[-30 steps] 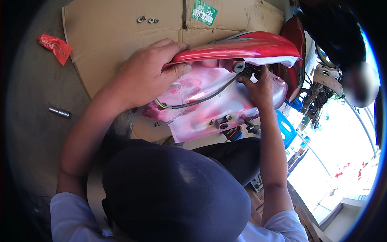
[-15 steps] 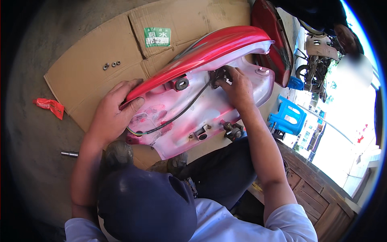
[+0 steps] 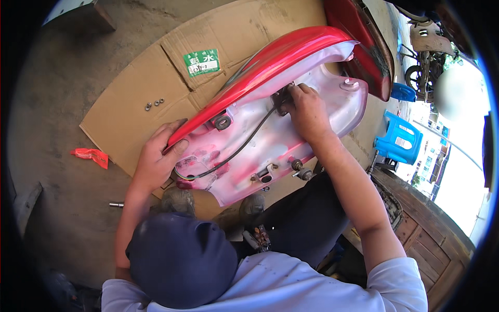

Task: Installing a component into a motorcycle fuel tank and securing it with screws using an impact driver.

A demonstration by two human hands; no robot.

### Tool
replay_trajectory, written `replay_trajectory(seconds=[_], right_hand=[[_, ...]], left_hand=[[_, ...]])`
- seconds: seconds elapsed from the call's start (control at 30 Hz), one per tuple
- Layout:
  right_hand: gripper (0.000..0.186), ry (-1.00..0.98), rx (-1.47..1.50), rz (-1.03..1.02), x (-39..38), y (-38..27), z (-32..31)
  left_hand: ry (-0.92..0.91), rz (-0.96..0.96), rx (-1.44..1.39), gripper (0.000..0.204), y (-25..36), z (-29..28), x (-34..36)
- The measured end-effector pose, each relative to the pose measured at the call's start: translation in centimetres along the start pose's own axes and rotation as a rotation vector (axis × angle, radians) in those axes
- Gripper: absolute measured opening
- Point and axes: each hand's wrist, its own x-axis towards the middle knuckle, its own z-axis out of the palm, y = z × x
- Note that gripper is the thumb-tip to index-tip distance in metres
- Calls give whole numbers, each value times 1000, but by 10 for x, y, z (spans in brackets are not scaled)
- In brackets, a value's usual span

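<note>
A glossy red motorcycle fuel tank (image 3: 291,44) lies tilted, its underside (image 3: 244,166) blotched white and pink, with fittings along it. My left hand (image 3: 158,158) grips the red rim at the tank's left end, thumb on the underside. My right hand (image 3: 309,114) is closed on a small dark fitting (image 3: 279,99) in the underside's middle; its fingertips partly hide the part. A black cable (image 3: 249,140) curves from there to thinner coloured wires at the left end. A round fitting (image 3: 222,121) sits between my hands, under the red rim.
Cardboard (image 3: 125,88) with several nuts (image 3: 154,104) lies beneath. Left are a red packet (image 3: 91,156) and a metal cylinder (image 3: 116,204). Right are another red tank (image 3: 364,52), blue stool (image 3: 390,143), wooden boards (image 3: 426,249) and a parked motorcycle (image 3: 431,57). Another person's arm (image 3: 452,28) shows top right.
The view has shifted, showing more floor at the top left. The tank now appears more slanted, its left end lower. Both my hands remain on it. The other person is less in view.
</note>
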Motion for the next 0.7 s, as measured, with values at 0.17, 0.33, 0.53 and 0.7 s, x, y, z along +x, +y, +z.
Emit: replay_trajectory(seconds=[0.17, 0.33, 0.53, 0.7], right_hand=[[43, 26, 26, -66, -2, 4, 12], [40, 35, 15, -58, -5, 13, 11], [34, 35, 26, -82, -2, 23, 9], [30, 12, -26, -152, 1, 20, 10]], left_hand=[[17, 4, 9, 46, -7, -1, -6], [-9, -9, 19, 44, -9, 6, -5], [39, 92, -69, 35, -14, 12, -4], [9, 69, 48, 30, -20, 1, -9]])
